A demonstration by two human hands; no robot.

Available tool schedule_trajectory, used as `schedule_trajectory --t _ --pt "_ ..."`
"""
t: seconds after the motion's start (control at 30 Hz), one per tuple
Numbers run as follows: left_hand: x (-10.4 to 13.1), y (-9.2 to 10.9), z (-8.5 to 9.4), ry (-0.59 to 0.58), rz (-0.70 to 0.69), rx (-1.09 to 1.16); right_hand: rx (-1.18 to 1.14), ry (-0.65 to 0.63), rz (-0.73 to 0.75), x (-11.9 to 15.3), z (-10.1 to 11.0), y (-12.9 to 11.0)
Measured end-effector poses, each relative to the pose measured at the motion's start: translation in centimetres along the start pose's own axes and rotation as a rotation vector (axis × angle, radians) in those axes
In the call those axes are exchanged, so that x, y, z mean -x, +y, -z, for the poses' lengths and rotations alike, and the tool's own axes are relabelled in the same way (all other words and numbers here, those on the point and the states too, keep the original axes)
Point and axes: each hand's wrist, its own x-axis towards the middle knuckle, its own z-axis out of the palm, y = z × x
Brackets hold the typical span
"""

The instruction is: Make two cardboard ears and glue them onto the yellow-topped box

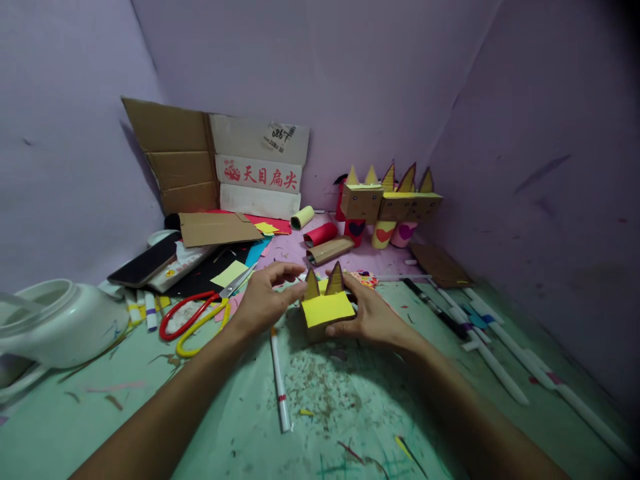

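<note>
A small cardboard box (pixel 327 311) with a yellow top and two pointed, striped ears stands at the middle of the green table. My right hand (pixel 367 313) grips its right side, thumb at the front and fingers behind. My left hand (pixel 273 293) is at the box's left, fingers apart, with the thumb tip beside the left ear; whether it touches is hard to tell. A white marker (pixel 280 387) lies in front of the box. Red and yellow scissors (pixel 205 313) lie left of my left hand.
Finished-looking box-headed figures (pixel 395 207) stand at the back right, near paper tubes (pixel 320 235). A cardboard carton (pixel 260 167) leans at the back. A white teapot (pixel 65 320) is at left, and white rods (pixel 495 360) lie at right.
</note>
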Motion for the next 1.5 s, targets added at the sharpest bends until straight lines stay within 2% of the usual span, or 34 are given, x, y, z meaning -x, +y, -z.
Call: schedule_trajectory --t 0.07,0.27,0.97,1.2,1.37,1.5 --pt "-0.2 0.3 -0.1 0.046 -0.022 -0.03 0.038 0.041 -0.01 0.1 -0.2 0.0" --pt "-0.4 1.1 -0.4 0.035 -0.037 -0.083 0.058 0.039 -0.025 0.3 -0.2 0.1" --pt "-0.4 2.0 -0.4 -0.111 -0.241 -0.523 0.064 0.041 -0.031 0.1 0.0 0.3" --pt "-0.3 2.4 -0.3 -0.14 -0.294 -0.586 0.071 0.029 -0.037 0.1 0.1 0.3" --pt "-0.1 2.2 -0.4 -0.08 -0.259 -0.546 0.043 0.042 -0.041 0.2 0.1 0.4" --pt "0.1 2.2 0.5 0.014 -0.156 -0.403 0.022 0.077 -0.068 0.3 -0.2 0.7"
